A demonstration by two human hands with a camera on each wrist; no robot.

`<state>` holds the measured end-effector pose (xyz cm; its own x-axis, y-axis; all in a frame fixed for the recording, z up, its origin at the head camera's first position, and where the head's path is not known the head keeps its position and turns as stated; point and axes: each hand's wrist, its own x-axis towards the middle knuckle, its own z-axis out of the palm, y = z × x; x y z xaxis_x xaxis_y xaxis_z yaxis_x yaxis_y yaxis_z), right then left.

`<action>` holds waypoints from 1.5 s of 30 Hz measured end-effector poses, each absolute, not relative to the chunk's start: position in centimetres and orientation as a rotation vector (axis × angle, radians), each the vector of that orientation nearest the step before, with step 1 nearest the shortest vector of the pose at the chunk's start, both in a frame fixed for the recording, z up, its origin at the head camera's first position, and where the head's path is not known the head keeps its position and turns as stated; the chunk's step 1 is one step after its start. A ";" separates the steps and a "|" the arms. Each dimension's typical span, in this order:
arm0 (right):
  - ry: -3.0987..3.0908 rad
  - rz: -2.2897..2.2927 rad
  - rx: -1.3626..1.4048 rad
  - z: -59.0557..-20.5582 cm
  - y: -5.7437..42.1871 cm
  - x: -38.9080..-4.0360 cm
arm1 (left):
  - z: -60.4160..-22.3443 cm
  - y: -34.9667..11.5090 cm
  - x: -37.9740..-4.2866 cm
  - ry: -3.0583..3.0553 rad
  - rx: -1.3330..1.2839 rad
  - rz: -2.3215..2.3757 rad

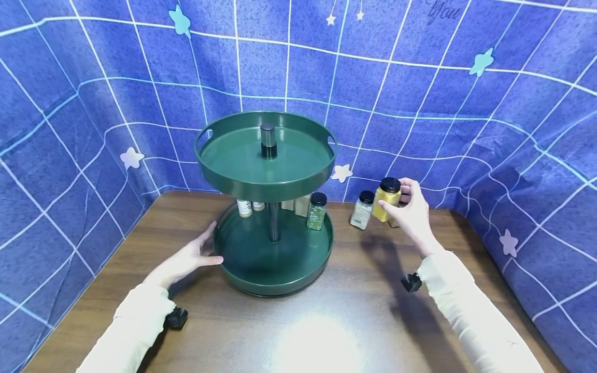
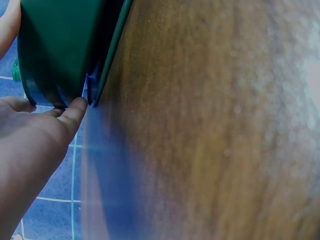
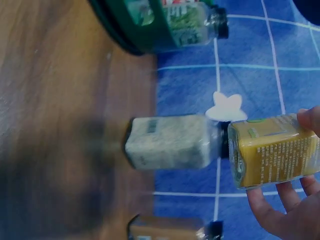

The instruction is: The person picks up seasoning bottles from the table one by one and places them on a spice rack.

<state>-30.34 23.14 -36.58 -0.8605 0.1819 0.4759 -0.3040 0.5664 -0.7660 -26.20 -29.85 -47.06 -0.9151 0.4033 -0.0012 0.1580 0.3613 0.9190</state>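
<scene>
My right hand (image 1: pixel 412 210) holds a black-capped spice jar of yellow powder (image 1: pixel 386 202) between thumb and fingers, raised above the table. Its printed label (image 3: pixel 280 155) faces the right wrist camera. Beside it on the table stands a jar of whitish seasoning (image 1: pixel 361 212). A brown-filled jar (image 3: pixel 165 227) appears below that one in the right wrist view; my hand largely hides it from the head view. With fingers spread, my left hand (image 1: pixel 191 258) touches the left side of the lower tray (image 1: pixel 261 267) of a green two-tier rack.
The upper tray (image 1: pixel 228 153) overhangs the lower one, with a central post (image 1: pixel 274 228) between them. A green-labelled jar (image 1: pixel 316 215) and several partly hidden jars stand at the lower tray's back. A blue curtain (image 1: pixel 373 77) surrounds the wooden table (image 1: pixel 224 331).
</scene>
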 end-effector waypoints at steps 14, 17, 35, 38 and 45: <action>-2.311 1.318 0.202 -34.4 20.3 -29.9 | -47.2 -29.9 -26.3 2.392 0.502 1.580; -2.300 1.341 0.221 -34.3 19.5 -29.9 | -47.3 -30.0 -26.3 2.389 0.506 1.584; -2.270 1.565 0.342 -33.3 14.5 -27.7 | -47.4 -30.0 -26.3 2.406 0.510 1.574; -2.276 1.570 0.363 -33.4 13.8 -27.3 | -47.4 -30.0 -26.3 2.404 0.511 1.577; -2.257 1.616 0.455 -34.8 12.7 -27.5 | -47.4 -29.9 -26.3 2.395 0.510 1.593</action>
